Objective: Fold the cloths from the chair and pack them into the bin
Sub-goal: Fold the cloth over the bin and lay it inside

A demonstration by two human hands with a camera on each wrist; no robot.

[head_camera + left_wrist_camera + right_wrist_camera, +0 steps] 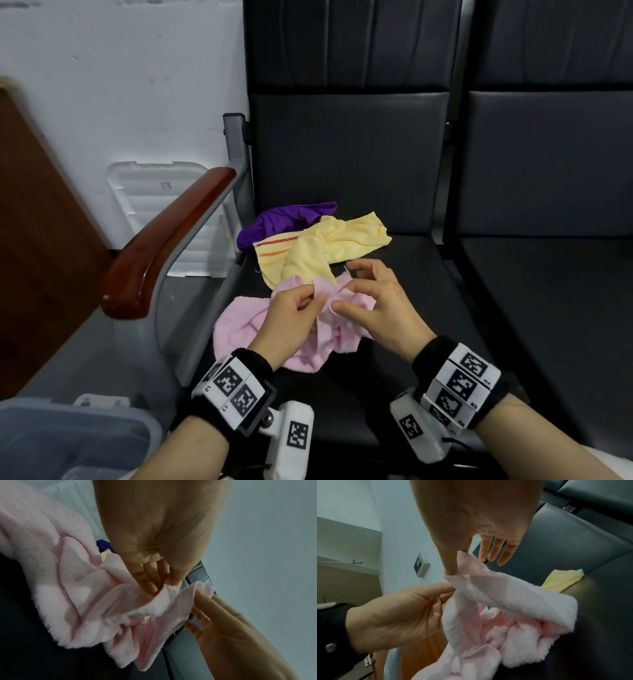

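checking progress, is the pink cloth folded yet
Not folded: the pink cloth lies bunched on the seat, left hand and right hand pinching its edge.

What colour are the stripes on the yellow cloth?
Orange, near the ends of the yellow cloth; clearest in the head view.

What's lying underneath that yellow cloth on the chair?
The yellow cloth overlaps one edge of the purple cloth behind it, and its near end lies over the pink cloth that both hands pinch. Otherwise only the dark seat shows around it; anything directly beneath is covered.
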